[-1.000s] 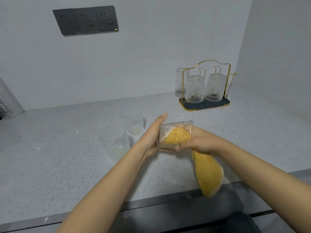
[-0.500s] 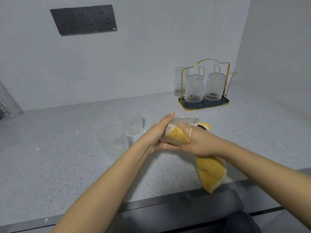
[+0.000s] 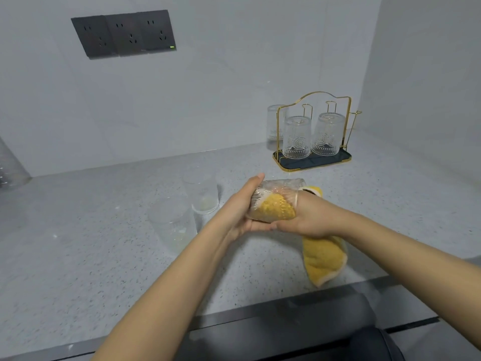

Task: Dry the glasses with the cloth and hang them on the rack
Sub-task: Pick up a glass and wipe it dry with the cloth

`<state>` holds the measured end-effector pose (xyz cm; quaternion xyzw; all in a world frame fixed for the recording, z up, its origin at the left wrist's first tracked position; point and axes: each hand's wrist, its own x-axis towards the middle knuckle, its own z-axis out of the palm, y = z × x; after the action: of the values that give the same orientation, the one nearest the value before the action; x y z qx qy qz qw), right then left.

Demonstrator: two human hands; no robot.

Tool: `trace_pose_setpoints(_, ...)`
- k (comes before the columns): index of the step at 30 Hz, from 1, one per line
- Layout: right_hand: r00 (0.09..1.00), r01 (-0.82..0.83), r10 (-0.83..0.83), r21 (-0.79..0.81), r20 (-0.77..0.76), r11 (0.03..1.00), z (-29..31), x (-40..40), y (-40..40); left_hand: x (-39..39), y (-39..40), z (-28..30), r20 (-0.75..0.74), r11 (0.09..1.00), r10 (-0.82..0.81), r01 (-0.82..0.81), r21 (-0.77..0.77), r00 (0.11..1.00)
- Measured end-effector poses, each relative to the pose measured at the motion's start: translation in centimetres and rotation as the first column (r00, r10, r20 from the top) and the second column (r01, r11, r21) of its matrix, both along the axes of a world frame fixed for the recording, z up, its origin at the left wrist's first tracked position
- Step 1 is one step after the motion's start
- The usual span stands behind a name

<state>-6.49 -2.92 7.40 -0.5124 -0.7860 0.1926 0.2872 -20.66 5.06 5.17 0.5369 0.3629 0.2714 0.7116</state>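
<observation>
Both forearms are bare to the frame's edge, with no sleeves showing. The left hand point(image 3: 238, 214) and right hand point(image 3: 308, 221) are ungloved.

patterned clear glass point(image 3: 276, 196) on its side at centre frame, yellow cloth point(image 3: 322, 259) stuffed inside — gold rack point(image 3: 312, 131) upper right holds two inverted glasses.

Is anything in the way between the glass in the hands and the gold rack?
Nothing visible. Bare counter lies between the held glass and the rack; the two standing glasses sit off to its left.
</observation>
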Motion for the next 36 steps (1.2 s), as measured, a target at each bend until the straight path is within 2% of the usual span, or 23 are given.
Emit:
trace_pose_setpoints(3,0.935,-0.013,-0.086,-0.276,-0.345,0.961,0.9,1.0,0.6,0.0,-0.2,-0.8,0.055,0.987,0.005,-0.014,0.161,0.998)
trace_pose_setpoints(5,0.755,-0.133,-0.177,-0.413,-0.631,0.901,1.0,1.2,0.7,0.2,-0.7,-2.1,0.116,0.915,0.074,-0.114,0.387,0.99)
trace_pose_setpoints(7,0.67,-0.212,-0.181,-0.419,-0.72,0.883,0.5,1.1,0.4,0.6,-1.2,-3.0,0.216,0.829,0.128,-0.224,0.512,0.968)
trace_pose_setpoints(9,0.823,-0.163,-0.044,-0.31,-0.566,0.937,0.1,0.6,-0.7,0.7,-1.1,-2.5,0.191,0.854,0.178,-0.248,0.457,0.965)
trace_pose_setpoints(11,0.994,-0.02,0.008,-0.106,-0.111,0.994,-0.9,0.0,-1.3,0.5,-1.0,-0.8,-0.04,0.951,0.084,-0.068,0.301,0.996)
trace_pose_setpoints(12,0.997,0.003,-0.003,0.007,0.079,1.0,-1.5,-0.2,-1.4,0.2,-0.9,-0.1,-0.156,0.98,-0.004,0.035,0.194,0.988)
trace_pose_setpoints(13,0.99,0.003,-0.012,0.062,0.143,0.998,-1.8,-0.2,-1.3,-0.1,-0.7,0.3,-0.213,0.989,-0.074,0.098,0.106,0.974)
trace_pose_setpoints(14,0.994,0.011,-0.018,0.064,0.109,0.998,-2.0,0.0,-1.3,-0.3,-0.6,0.4,-0.209,0.989,-0.119,0.135,0.065,0.971)
trace_pose_setpoints(17,0.952,0.023,-0.08,-0.19,-0.295,0.981,-0.6,0.6,-1.0,-0.3,-0.8,-0.3,-0.063,0.983,-0.096,0.105,0.15,0.993)
trace_pose_setpoints(19,0.752,-0.104,-0.17,-0.368,-0.637,0.924,0.0,1.3,-0.6,0.2,-1.6,-1.7,0.057,0.955,0.021,-0.037,0.293,0.998)
trace_pose_setpoints(20,0.645,-0.173,-0.223,-0.424,-0.731,0.889,0.1,1.5,-0.5,0.4,-2.1,-2.3,0.112,0.93,0.078,-0.113,0.351,0.991)
trace_pose_setpoints(21,0.604,-0.218,-0.233,-0.439,-0.762,0.871,0.1,1.3,-0.7,0.7,-2.5,-2.6,0.153,0.906,0.129,-0.179,0.384,0.98)
trace_pose_setpoints(22,0.623,-0.236,-0.202,-0.428,-0.755,0.872,0.2,1.0,-0.9,1.0,-2.7,-2.5,0.181,0.895,0.171,-0.229,0.383,0.968)
trace_pose_setpoints(23,0.704,-0.21,-0.142,-0.396,-0.695,0.894,0.1,0.7,-1.3,1.1,-2.6,-2.1,0.183,0.903,0.197,-0.251,0.349,0.963)
trace_pose_setpoints(25,0.946,-0.055,-0.023,-0.23,-0.323,0.972,-0.6,0.0,-1.9,0.8,-2.1,-0.6,0.062,0.967,0.163,-0.172,0.189,0.985)
trace_pose_setpoints(26,0.996,-0.006,-0.001,-0.075,-0.089,0.997,-1.1,-0.2,-1.9,0.6,-1.9,0.3,-0.022,0.99,0.084,-0.081,0.114,0.996)
trace_pose_setpoints(27,0.999,-0.01,0.007,0.058,0.047,0.998,-1.5,-0.2,-1.9,0.3,-1.8,0.8,-0.09,0.998,0.006,0.0,0.069,0.996)
trace_pose_setpoints(28,0.998,-0.019,0.013,0.106,0.055,0.994,-1.6,-0.2,-1.8,0.1,-1.7,1.0,-0.118,0.998,-0.045,0.051,0.048,0.992)
trace_pose_setpoints(31,0.974,-0.017,-0.005,-0.097,-0.225,0.995,-0.2,0.6,-1.6,0.0,-1.7,0.6,-0.035,0.991,-0.089,0.092,0.092,0.995)
trace_pose_setpoints(32,0.913,-0.063,-0.026,-0.205,-0.407,0.977,0.6,1.1,-1.5,0.1,-1.9,0.1,0.006,0.985,-0.07,0.068,0.161,0.998)
trace_pose_setpoints(34,0.697,-0.188,-0.139,-0.366,-0.703,0.911,1.3,1.8,-1.2,0.6,-2.4,-1.1,0.113,0.947,0.036,-0.07,0.314,0.993)
trace_pose_setpoints(35,0.606,-0.243,-0.186,-0.403,-0.773,0.882,1.4,1.8,-1.1,1.0,-2.7,-1.6,0.181,0.913,0.104,-0.166,0.372,0.978)
trace_pose_setpoints(36,0.571,-0.273,-0.196,-0.41,-0.797,0.87,1.5,1.6,-1.2,1.2,-2.8,-1.7,0.24,0.884,0.156,-0.243,0.398,0.958)
